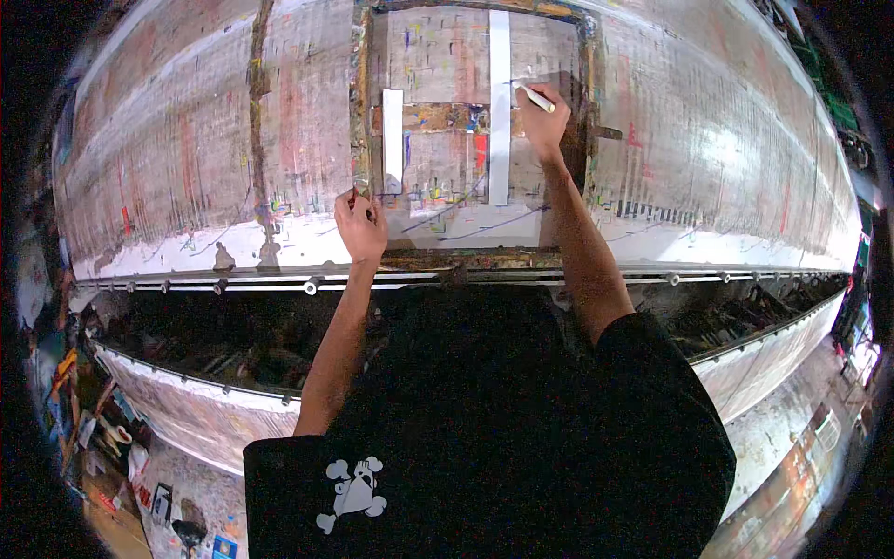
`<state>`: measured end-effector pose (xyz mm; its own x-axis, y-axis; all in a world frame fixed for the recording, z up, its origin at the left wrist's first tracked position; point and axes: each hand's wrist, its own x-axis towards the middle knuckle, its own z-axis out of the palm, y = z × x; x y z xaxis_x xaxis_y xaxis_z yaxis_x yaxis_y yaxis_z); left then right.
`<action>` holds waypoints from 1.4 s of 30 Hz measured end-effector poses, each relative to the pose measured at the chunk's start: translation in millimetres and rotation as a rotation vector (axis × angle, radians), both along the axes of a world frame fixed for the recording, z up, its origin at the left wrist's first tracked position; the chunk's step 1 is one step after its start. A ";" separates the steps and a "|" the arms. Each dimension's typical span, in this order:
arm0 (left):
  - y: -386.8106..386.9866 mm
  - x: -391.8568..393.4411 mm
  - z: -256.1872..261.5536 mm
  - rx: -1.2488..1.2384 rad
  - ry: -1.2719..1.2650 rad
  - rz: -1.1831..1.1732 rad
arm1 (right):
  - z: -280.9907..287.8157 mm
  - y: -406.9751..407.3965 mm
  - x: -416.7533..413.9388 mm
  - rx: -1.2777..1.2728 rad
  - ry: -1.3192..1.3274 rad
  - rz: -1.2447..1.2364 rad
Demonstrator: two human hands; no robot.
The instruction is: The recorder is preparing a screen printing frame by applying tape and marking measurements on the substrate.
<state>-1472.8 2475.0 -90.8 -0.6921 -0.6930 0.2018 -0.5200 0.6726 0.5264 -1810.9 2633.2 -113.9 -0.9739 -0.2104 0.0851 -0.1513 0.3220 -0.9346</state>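
My right hand (543,119) grips a white marker pen (539,99) beside a long white strip (499,105). This strip stands upright in the picture inside a worn rectangular frame (591,91) on a paint-marked pale surface. Low on the frame's left side, my left hand (362,227) has its fingers curled near the frame bar; whether it pinches something small there cannot be told. Just above that hand, a shorter white strip (392,140) lies inside the frame, apart from the long one. A brown crossbar (440,117) runs between the two strips.
A metal rail with small rollers (311,285) runs along the surface's near edge. Beyond it lies a dark, deep gap (209,328) with another long pale table edge (202,398). A narrow brown bar (258,140) stands at left. Assorted items lie on the floor, lower left.
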 end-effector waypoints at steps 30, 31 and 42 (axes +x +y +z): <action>-0.2 -6.2 1.7 0.025 0.090 -0.011 | -4.9 211.6 109.4 0.564 0.132 -0.192; -0.6 -2.0 -3.6 0.007 0.094 -0.017 | 2.3 204.7 108.4 0.554 0.208 -0.148; 162.1 -132.4 -7.7 0.128 0.246 0.041 | 43.0 364.4 -54.2 0.586 0.479 -0.050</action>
